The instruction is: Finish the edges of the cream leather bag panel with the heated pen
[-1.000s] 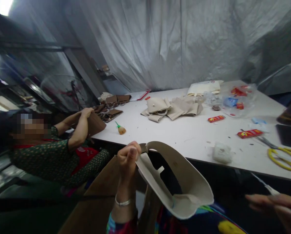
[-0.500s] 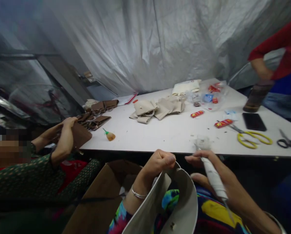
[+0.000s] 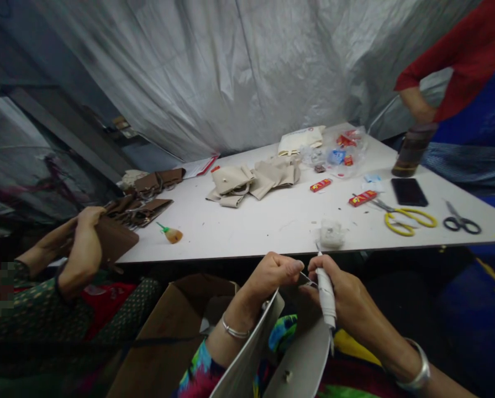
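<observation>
My left hand (image 3: 268, 276) is closed in a pinch at the upper edge of a beige bag piece (image 3: 299, 356), whose two flaps hang open over my lap. A small metal stud shows on the nearer flap. My right hand (image 3: 347, 293) is closed around a slim tool with a white-wrapped handle (image 3: 326, 296); its narrow end points down, and its exact kind I cannot make out. A thin pale thread (image 3: 308, 279) spans the short gap between my two hands. Whether my right fingertips grip the thread is unclear.
On the white table (image 3: 231, 235) lie beige bags (image 3: 233, 179), yellow-handled scissors (image 3: 411, 218), black scissors (image 3: 461, 221), a phone (image 3: 409, 192) and a small glue bottle (image 3: 173, 235). A cardboard box (image 3: 168, 320) stands below. At left, a co-worker's hands (image 3: 90, 215) hold a brown bag.
My right hand has moved left, close to my left hand, and its fingers have closed more around the tool. The tool is more upright. A thread now shows between my hands.
</observation>
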Demonstrator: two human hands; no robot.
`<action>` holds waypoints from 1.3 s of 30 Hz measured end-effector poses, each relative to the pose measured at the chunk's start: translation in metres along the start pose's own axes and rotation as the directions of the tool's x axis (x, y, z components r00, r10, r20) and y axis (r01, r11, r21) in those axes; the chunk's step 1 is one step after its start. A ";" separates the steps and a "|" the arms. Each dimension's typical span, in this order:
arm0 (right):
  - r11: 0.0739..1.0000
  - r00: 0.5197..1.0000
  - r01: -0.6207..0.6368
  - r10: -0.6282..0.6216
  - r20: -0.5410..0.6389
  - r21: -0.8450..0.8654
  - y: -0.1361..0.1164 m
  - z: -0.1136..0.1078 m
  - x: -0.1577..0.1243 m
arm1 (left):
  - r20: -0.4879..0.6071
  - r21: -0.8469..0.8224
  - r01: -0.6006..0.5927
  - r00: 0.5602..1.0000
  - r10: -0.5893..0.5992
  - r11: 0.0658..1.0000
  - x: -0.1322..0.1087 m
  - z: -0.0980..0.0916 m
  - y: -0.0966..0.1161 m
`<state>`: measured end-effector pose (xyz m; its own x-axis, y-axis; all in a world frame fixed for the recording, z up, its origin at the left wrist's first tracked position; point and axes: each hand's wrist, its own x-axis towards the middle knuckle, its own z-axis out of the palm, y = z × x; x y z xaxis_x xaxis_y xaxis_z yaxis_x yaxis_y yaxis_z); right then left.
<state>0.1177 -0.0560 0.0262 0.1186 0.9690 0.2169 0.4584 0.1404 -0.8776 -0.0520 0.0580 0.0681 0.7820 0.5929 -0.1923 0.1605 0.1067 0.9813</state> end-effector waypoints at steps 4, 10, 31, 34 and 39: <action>0.997 0.999 0.036 -0.037 0.004 0.065 0.008 0.000 0.003 | -0.046 -0.039 0.029 0.998 -0.031 0.999 0.004 -0.008 0.000; 0.984 0.999 0.028 -0.032 0.018 0.175 0.005 -0.010 0.021 | -0.110 -0.083 0.012 0.994 -0.021 0.996 0.012 -0.008 0.007; 0.942 0.995 -0.017 0.051 -0.091 0.337 0.009 -0.015 0.013 | -0.049 -0.127 0.190 0.979 -0.197 0.974 0.008 0.010 -0.004; 0.951 0.994 -0.018 0.049 -0.093 0.309 0.022 -0.009 0.011 | -0.095 0.026 0.166 0.982 -0.162 0.986 0.011 0.015 -0.014; 0.948 0.990 -0.071 0.105 -0.094 0.309 0.035 -0.007 0.004 | -0.229 0.157 0.167 0.965 -0.129 0.973 0.026 0.032 -0.030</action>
<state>0.1403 -0.0484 -0.0008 0.2483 0.9548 0.1631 0.1540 0.1273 -0.9798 -0.0176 0.0447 0.0334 0.5962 0.7409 -0.3092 0.3811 0.0778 0.9213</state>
